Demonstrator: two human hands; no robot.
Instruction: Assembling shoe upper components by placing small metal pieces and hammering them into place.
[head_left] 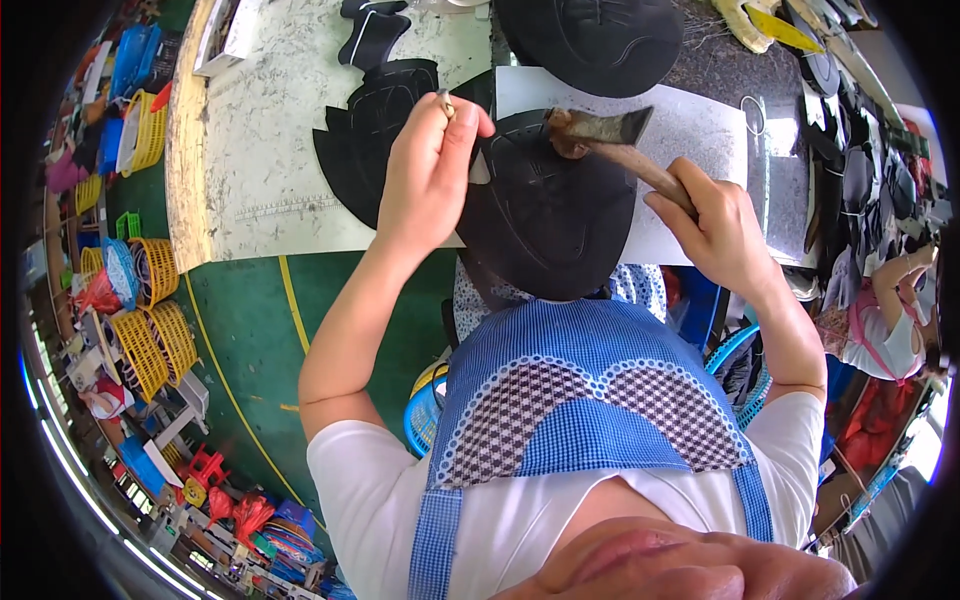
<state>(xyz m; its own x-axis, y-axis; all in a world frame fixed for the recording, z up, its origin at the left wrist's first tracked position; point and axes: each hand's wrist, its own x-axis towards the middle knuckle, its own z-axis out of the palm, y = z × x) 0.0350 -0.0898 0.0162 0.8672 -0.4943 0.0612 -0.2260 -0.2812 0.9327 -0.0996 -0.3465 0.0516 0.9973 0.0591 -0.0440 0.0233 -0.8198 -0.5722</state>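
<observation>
My right hand is wrapped around the wooden handle of a hammer. Its rusty metal head lies over a rounded black shoe-upper piece at the table's near edge; whether the two touch, I cannot tell. My left hand is closed, with the thumb against the bent fingers, beside that piece. Between thumb and forefinger shows the end of a small thin tool, light-coloured; its rest is hidden in the hand. Jagged-edged black pieces lie beyond and left of this hand.
The white worktable bears another rounded black piece at the back and smaller black pieces. A yellow-bladed item lies far right. Yellow baskets stand left on the green floor. Another person sits at right.
</observation>
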